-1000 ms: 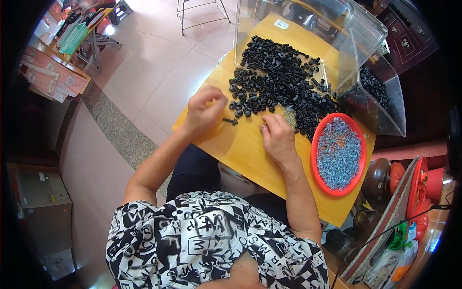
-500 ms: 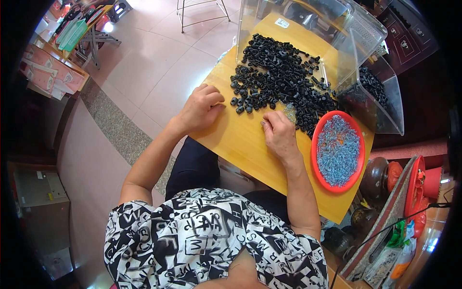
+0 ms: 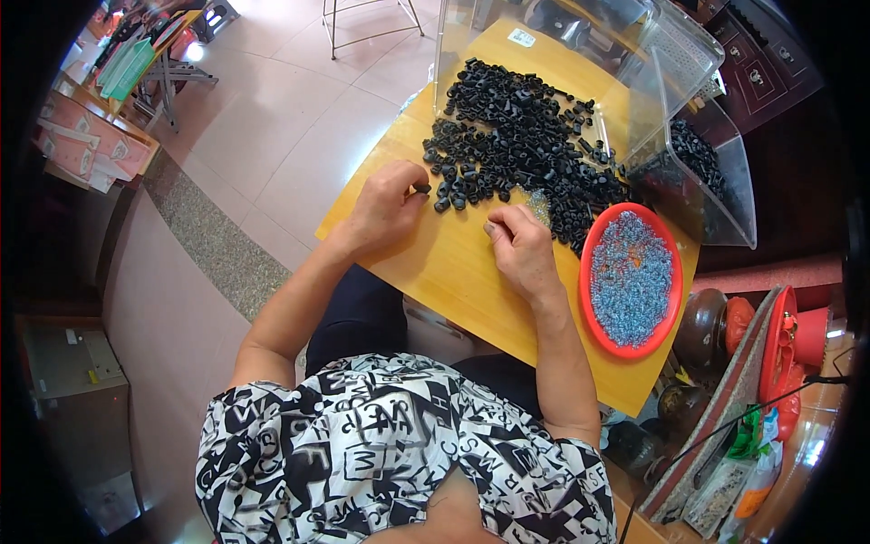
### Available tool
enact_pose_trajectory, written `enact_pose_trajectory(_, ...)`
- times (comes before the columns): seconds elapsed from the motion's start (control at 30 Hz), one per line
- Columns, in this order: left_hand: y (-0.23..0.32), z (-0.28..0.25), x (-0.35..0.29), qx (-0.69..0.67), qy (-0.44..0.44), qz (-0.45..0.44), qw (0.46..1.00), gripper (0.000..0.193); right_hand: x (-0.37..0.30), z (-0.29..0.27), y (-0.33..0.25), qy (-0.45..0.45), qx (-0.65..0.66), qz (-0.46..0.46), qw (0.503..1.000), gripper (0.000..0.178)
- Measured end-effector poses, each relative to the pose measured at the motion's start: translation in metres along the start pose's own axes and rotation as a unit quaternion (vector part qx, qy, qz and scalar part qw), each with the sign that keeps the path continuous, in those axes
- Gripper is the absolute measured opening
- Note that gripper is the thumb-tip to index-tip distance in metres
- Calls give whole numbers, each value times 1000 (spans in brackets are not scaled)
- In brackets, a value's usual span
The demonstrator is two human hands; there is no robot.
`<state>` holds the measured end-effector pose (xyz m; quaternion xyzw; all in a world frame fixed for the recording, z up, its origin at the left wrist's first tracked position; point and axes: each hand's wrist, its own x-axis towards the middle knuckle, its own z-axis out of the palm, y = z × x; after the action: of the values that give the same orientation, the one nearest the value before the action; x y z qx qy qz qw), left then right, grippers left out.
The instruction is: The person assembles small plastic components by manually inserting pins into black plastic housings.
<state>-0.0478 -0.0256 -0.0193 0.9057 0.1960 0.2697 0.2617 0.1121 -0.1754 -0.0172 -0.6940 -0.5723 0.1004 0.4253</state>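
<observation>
A broad heap of small black plastic parts [image 3: 517, 127] covers the far half of the yellow tabletop [image 3: 453, 272]. At its near-left edge, my left hand [image 3: 388, 201] pinches one small black plastic part [image 3: 421, 189] between thumb and fingers. My right hand [image 3: 524, 247] hovers low over the table, thumb and forefinger pressed together; whatever they hold is too small to make out. Just beyond it lies a little patch of tiny clear bluish pieces [image 3: 538, 205]. More such pieces fill a red oval tray [image 3: 587, 308] to the right of my right hand.
Clear plastic bins [image 3: 739, 195] stand along the table's far right side, one with black parts inside. Dark round jars [image 3: 705, 331] and a red bucket [image 3: 813, 335] are on the right. A metal-legged stool [image 3: 372, 36] stands on the tiled floor beyond.
My left hand has moved right to the heap's edge and now has a black part in its fingertips. My right hand stays in nearly the same place, still pinched.
</observation>
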Motion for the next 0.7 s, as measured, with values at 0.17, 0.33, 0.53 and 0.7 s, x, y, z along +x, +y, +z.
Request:
enact_pose_trajectory(0.17, 32, 18, -29, -624, 74, -223, 745, 15, -2, -14, -24, -81, 298, 151, 939, 11)
enact_pose_trajectory(0.33, 51, 27, -36, -732, 42, -322, 599, 13, -4, -16, -30, -129, 407, 151, 891, 10)
enact_pose_trajectory(0.53, 50, 32, -38, -741, 13, -292, 605, 12, -3, -11, -30, -116, 383, 160, 902, 9)
enact_pose_trajectory(0.7, 53, 36, -38, -713, 18, -270, 647, 13, -3, -8, -28, -105, 359, 156, 914, 11)
